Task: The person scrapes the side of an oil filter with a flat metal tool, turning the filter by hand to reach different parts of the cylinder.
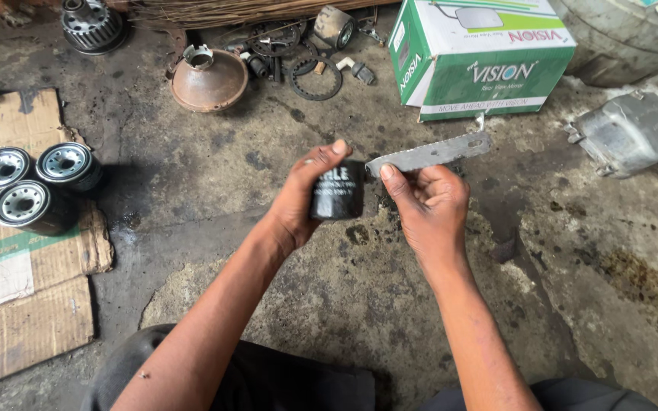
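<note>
A stained, oily concrete floor [359,304] takes up pretty much the whole frame. A flattened brown cardboard sheet [17,304] is laid along the left edge, and a green and white cardboard box [481,61] is parked at the top right. A dented grey metal cover [630,133] can be seen at the right edge, just below the box's level. A rusty brown dome-shaped metal part [209,78] is sat at the upper middle left, with a scatter of dark rings and small metal bits [298,53] just right of it. Three black cylindrical oil filters with silver tops [36,186] are grouped touching each other on the cardboard, middle left.

In the centre of the frame, a black cylindrical oil filter [338,192] is held upright off the floor by the left hand [306,198], whose grip is wrapped snugly round its side. Just right of it, a flat grey metal strip [429,154] is pinched at its near end by the right hand [428,205], thumb and fingers closed on it, with its tip just beside the filter's top.
</note>
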